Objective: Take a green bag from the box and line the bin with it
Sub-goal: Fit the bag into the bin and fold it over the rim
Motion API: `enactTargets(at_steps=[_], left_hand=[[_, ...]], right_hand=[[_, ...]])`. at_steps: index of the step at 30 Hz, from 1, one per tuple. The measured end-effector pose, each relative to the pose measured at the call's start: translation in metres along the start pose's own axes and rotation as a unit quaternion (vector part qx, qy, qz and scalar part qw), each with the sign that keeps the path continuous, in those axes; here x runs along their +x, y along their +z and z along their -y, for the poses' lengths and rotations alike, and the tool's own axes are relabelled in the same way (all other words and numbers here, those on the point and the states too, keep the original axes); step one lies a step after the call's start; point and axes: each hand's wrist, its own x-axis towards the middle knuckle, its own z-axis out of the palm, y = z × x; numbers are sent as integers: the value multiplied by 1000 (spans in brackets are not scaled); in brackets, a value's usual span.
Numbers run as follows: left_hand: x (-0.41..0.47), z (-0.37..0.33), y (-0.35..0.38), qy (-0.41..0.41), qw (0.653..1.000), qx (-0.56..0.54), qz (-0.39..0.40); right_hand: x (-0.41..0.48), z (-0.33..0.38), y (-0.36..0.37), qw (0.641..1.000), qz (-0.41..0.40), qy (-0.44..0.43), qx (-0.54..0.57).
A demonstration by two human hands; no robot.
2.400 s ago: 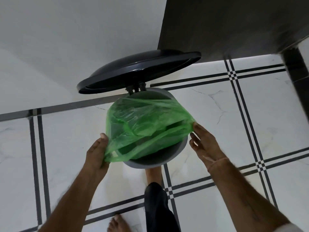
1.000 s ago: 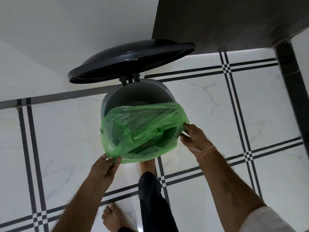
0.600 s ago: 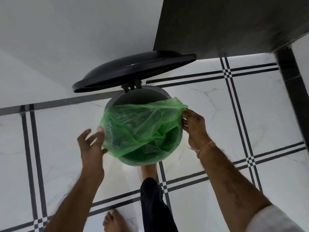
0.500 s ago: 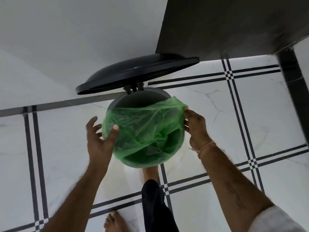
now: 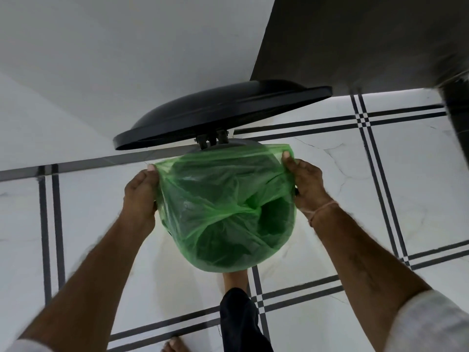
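A bare foot [image 5: 234, 276] is planted at the bin's base, likely on a pedal. The left hand [image 5: 140, 196], spread open and off the plastic a moment ago, now has its fingers [image 5: 149, 174] curled on the green bag [image 5: 225, 207] at its left edge. The right hand [image 5: 307, 185] pinches the right edge. The plastic now spans nearly the whole bin [image 5: 241, 143], leaving only the far rim under the raised lid [image 5: 223, 115].

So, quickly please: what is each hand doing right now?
Left hand: grips the green bag at its left edge.
Right hand: grips the bag's right edge.
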Motion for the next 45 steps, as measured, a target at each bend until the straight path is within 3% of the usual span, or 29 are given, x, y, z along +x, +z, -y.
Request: enactTargets(at_steps=[4,10,15,20,24,26,27,29,31,33,35,38,39,42,45], left_hand=[[12,-9,8,-146,983,-95,58],[34,-13,4,-172,973,-79,132],[48,-3,11,-219,970,-4,103],[28,14,16,-147,988,20,39],[-3,17,-8,-147,976,-30,157],[-12,25,-24,-98,979,-14,177],[-13,32,-29,-70,983,-1,171],[-14,45,-35,-48,995,7,88],[-20,50,-30,-72,997,-12,25],[-32,49,-20,-131,986,-92,42],[-50,45,-10,-149,976,-156,41],[-66,57,-4,-132,978,-125,-104],[-74,59,-1,-127,975,-104,-147],[-91,67,6,-120,976,-107,-149],[-83,68,-3,-141,969,-144,-142]], right_hand=[[23,3,1,997,4,68,20],[53,14,3,988,64,142,19],[70,7,13,983,61,168,-38],[50,-10,-9,976,60,186,-95],[17,-22,-31,989,74,124,-24],[5,-27,-39,994,75,75,-16],[1,-29,-41,996,61,60,-14],[-2,-30,-35,999,12,40,-35],[-2,-29,-28,994,-48,52,-85],[-8,-30,-24,993,-59,79,-65],[-23,-33,-23,993,-107,53,-19],[-58,-48,-25,967,-249,-37,-46],[-72,-54,-25,969,-239,-17,-53],[-96,-63,-21,984,-122,128,16],[-86,-61,-24,970,-120,171,127]])
